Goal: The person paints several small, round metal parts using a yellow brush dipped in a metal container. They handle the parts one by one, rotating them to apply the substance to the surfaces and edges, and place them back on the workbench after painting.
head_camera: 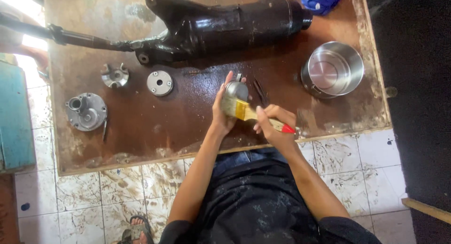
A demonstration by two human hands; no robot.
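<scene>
My left hand (222, 112) holds a small rounded grey metal part (237, 90) over the brown wooden board (141, 122). My right hand (275, 124) grips a paintbrush (244, 110) with a yellow ferrule and red-tipped handle; its bristles rest against the metal part. A thin dark tool (260, 92) lies on the board just beyond my hands.
A large black oily housing with a long shaft (221, 28) lies across the far side. Three grey metal parts sit left: a flanged piece (114, 76), a round disc (159, 83), a cover (86, 112). A steel pot (332, 69) stands right; blue cloth (320, 0) far right.
</scene>
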